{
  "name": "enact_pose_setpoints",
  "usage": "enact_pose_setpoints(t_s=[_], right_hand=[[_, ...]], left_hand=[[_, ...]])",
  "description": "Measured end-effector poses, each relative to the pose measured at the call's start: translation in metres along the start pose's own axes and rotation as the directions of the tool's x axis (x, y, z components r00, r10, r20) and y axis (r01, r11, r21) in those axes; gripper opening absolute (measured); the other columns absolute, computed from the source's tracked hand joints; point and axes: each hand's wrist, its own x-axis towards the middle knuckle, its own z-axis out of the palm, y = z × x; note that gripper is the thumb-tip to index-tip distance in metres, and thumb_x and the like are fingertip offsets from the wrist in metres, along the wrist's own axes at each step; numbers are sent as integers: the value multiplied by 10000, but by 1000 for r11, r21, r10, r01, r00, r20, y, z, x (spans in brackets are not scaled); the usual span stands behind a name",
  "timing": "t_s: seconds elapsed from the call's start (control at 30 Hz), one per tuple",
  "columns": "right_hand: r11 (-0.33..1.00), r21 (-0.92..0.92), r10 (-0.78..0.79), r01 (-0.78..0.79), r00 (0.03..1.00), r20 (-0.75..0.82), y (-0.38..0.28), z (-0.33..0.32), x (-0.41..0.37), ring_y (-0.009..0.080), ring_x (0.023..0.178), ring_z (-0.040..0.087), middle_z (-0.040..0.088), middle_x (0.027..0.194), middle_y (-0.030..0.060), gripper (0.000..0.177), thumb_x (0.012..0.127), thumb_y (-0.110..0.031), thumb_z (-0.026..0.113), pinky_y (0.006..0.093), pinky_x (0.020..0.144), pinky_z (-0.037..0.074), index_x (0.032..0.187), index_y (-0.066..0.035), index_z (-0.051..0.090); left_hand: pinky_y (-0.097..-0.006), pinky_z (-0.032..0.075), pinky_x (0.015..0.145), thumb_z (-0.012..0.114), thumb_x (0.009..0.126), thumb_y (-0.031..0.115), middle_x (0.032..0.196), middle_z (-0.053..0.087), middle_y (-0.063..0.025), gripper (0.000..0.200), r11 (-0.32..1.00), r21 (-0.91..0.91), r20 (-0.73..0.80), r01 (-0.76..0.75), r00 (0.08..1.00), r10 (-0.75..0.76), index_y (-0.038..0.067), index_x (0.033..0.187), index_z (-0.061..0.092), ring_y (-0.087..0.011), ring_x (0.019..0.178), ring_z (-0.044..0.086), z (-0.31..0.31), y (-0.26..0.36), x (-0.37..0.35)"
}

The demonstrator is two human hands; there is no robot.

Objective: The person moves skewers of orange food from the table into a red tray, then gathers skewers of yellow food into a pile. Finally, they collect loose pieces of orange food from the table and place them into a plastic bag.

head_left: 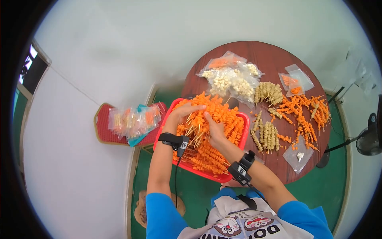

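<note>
A red plastic basket (245, 133) is heaped with skewers of orange spiral-cut pieces (207, 153). Over the upper part of the heap, my left hand (185, 112) and my right hand (215, 129) curve around a bunch of these skewers (217, 110) from both sides. Its bare wooden stick ends point down between my hands. My thumb and finger ends nearly meet at the top of the bunch; the other fingers are partly hidden among the orange pieces.
A round brown table (254, 51) bears bags of pale pieces (232, 83), greenish-beige skewers (268, 92), more orange skewers (304, 119) and a small plastic bag (298, 155). Packed skewers (135, 121) lie on a red chair (104, 123) at left. A black stand (344, 143) is at right.
</note>
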Motion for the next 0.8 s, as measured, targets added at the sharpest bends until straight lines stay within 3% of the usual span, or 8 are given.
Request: enact_pose_setpoints(t_s=[0.03,0.13,0.27,0.33,0.43,0.67,0.73,0.8], right_hand=[[995,-60,80,-84,994,-77,6,-2,10,197,865,552,482,1061,104,524,767,-234,618,336,615,523,1162,-37,337],[950,-143,240,-276,943,-230,26,-16,33,209,847,557,485,1059,111,537,765,-241,620,338,590,525,1159,-19,332],[857,-263,383,-443,890,-248,0,-8,13,333,1016,462,356,1203,192,704,728,-322,647,518,799,420,1212,23,269],[830,-299,411,-470,879,-240,-6,-9,12,374,1087,394,244,1274,217,784,705,-390,651,548,872,336,1243,11,248],[783,-346,493,-517,855,-160,-19,-15,6,408,1151,310,190,1307,228,776,718,-413,621,526,875,343,1271,-24,241],[774,-407,489,-486,866,-103,-34,-47,-7,365,1146,328,229,1289,214,610,777,-315,572,453,882,380,1239,-30,294],[769,-442,450,-462,882,-140,-32,-63,-1,328,1026,464,379,1189,213,477,811,-252,528,418,800,453,1174,9,358],[689,-612,406,-389,906,-120,-39,-74,2,293,895,532,477,1042,204,412,806,-241,526,370,710,486,1070,59,428]], left_hand=[[-528,249,891,704,600,457,1247,361,-159,821,996,-47,156,-79,984,85,8,1197,364,-303,1194,262,-2,-11,19],[-469,272,913,711,579,481,1255,354,-165,889,989,-13,205,-146,968,145,12,1228,324,-298,1171,307,11,-39,61],[-370,314,932,702,579,497,1251,334,-237,967,956,180,-78,-231,966,248,-51,1249,271,-324,1142,368,28,-59,68],[-426,297,947,694,558,539,1309,210,-269,1077,967,139,-23,-215,975,220,-22,1302,154,-364,1207,257,26,-64,67],[-424,279,945,653,623,522,1262,255,-292,959,916,195,-293,-351,870,396,-38,1271,222,-371,1189,265,31,-73,68],[-414,310,903,552,767,417,1152,397,-235,609,861,279,-442,-425,739,508,-33,1154,415,-353,1085,377,44,-86,57],[-415,345,831,527,797,369,1041,461,-194,484,723,278,-546,-633,514,661,-9,1094,473,-323,990,435,56,-79,8],[-403,348,783,542,789,354,991,478,-167,446,706,454,-461,-543,535,708,6,1064,494,-300,933,449,72,-82,-28]])
